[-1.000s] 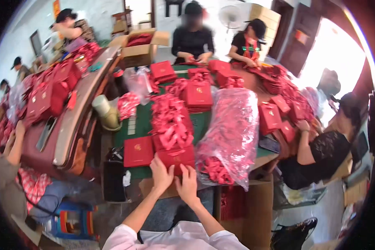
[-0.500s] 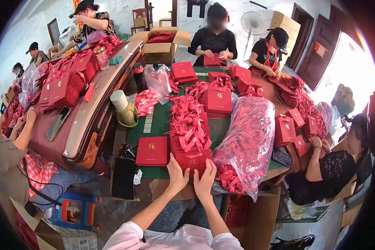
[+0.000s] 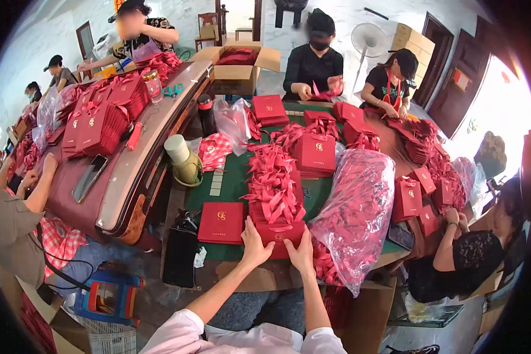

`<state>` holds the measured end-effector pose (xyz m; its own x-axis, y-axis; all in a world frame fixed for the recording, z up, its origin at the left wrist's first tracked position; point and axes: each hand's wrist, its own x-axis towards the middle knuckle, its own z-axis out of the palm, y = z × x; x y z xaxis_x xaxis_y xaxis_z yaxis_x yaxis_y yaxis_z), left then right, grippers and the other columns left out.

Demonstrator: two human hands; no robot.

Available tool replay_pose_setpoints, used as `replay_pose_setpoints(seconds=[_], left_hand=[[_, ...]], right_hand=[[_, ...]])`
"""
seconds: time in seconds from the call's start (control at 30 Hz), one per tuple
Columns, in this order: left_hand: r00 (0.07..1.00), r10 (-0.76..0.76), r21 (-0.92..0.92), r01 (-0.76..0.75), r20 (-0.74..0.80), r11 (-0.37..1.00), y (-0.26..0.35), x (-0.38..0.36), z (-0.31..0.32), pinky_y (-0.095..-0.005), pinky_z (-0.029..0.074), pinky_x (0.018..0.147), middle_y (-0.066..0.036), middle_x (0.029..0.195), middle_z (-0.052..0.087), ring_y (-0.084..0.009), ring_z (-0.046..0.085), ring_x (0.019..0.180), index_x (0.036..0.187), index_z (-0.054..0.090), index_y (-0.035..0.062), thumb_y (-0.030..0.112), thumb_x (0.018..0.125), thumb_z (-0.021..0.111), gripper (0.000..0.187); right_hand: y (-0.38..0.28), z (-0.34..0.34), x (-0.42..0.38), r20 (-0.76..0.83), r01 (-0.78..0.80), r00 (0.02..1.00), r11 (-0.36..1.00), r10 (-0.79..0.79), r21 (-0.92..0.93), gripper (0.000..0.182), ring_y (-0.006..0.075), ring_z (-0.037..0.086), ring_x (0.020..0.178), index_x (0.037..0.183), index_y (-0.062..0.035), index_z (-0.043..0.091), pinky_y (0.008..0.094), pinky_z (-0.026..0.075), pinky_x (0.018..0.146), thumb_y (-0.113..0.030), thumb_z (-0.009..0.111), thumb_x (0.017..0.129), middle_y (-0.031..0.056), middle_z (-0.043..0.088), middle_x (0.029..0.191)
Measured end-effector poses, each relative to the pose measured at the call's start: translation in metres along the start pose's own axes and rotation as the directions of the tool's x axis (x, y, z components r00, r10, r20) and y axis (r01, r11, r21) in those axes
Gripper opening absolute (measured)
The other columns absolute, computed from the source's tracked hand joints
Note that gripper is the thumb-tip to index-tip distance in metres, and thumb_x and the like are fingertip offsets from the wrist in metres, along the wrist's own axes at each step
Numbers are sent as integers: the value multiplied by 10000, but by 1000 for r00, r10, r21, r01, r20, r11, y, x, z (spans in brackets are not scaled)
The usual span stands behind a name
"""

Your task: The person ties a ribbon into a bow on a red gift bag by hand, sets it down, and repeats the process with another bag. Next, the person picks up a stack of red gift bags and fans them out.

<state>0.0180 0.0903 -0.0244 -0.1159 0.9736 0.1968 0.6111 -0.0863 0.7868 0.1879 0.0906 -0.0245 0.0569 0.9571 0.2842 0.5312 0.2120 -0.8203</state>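
At the table's near edge, both my hands are on a red paper gift bag (image 3: 284, 232) with a gold logo and ribbon handle. My left hand (image 3: 256, 248) grips its left side, fingers closed along the edge. On the opposite side, my right hand (image 3: 300, 253) holds it with the thumb over the front. Beyond this bag runs a row of red bags topped by a heap of ribbon handles (image 3: 271, 186). Just left of my hands lies a flat stack of red bags (image 3: 221, 222). A clear plastic sack of red ribboned bags (image 3: 355, 206) rests close to my right hand.
A green thermos cup (image 3: 182, 154) in a holder and a dark pouch (image 3: 180, 258) stand left. More bag stacks (image 3: 315, 152) fill the far side. A phone (image 3: 400, 236) lies right of the sack. Co-workers sit and stand around both tables; an open carton (image 3: 236, 74) is behind.
The view has shifted slightly, moving the scene right and down. My hands keep their hold on the bag. Across the table, the co-worker's hands have moved apart, and the upper-left person's head has turned.
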Motion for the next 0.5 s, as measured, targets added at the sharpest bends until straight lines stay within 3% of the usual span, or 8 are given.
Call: replay_pose_setpoints(seconds=[0.03,0.1,0.27,0.37,0.43,0.5], left_hand=[[998,-56,8,56,39,998,-1,3,0,-519,231,1181,-366,1533,189,-495,263,1403,1510,4,-126,201,704,833,1201],[991,-114,18,113,76,993,3,9,-3,-520,236,1177,-365,1531,195,-491,276,1396,1510,-2,-124,208,695,841,1219],[970,-219,6,219,106,976,10,20,-3,-538,299,1132,-369,1514,239,-515,333,1335,1508,18,-132,175,692,850,1205],[983,-174,-121,179,54,976,-1,21,8,-546,332,1114,-354,1491,294,-515,364,1319,1514,9,-114,182,680,864,1231],[982,-175,-100,182,73,978,-4,24,8,-548,339,1112,-350,1476,316,-516,376,1314,1518,3,-104,185,671,873,1248],[980,-177,-79,184,87,980,-6,27,7,-550,345,1109,-345,1462,339,-516,387,1309,1521,-3,-95,188,661,882,1266]], right_hand=[[3,0,2,0,-5,1000,1000,5,-2,750,367,548,1216,1460,24,334,432,445,1029,-163,739,857,254,537,1315],[15,6,11,72,-40,997,972,23,232,787,380,518,1256,1477,39,283,431,419,1059,-141,728,853,276,498,1350],[25,9,22,157,-122,985,941,75,314,806,329,503,1298,1499,25,256,400,393,1094,-114,721,856,251,487,1404],[22,2,27,192,-149,977,933,88,327,819,305,504,1294,1503,20,255,390,391,1096,-92,728,845,228,495,1403],[21,0,29,219,-171,971,927,100,334,823,289,505,1289,1502,17,259,386,391,1096,-77,733,836,213,502,1397],[22,0,32,224,-175,971,891,85,420,756,220,515,1246,1456,-1,335,363,404,1081,-55,748,824,136,534,1346]])
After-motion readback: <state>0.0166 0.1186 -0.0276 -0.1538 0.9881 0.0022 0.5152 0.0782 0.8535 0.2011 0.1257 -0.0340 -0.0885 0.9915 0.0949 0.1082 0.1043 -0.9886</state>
